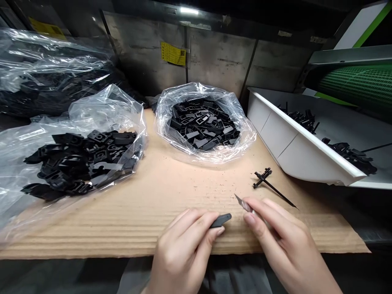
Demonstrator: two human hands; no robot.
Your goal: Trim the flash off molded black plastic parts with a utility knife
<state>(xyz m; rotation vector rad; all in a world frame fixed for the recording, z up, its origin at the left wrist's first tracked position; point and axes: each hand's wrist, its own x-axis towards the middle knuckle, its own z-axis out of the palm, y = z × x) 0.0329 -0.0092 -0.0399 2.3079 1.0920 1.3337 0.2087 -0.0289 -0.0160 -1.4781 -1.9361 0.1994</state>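
Between the thumb and fingers of my left hand is a small black plastic part, its tapered end pointing right. My right hand pinches a craft knife, with the pointed blade aimed up and left, apart from the part. Beyond my right hand, a black plastic sprue with a long thin stem lies on the cardboard. The rest of the knife's handle is hidden inside my fingers.
An open clear bag of black rectangular parts stands at the back. Further black parts spill from another bag at left. A white bin with sprues is at right, below a green conveyor belt. Tiny scraps dot the cardboard.
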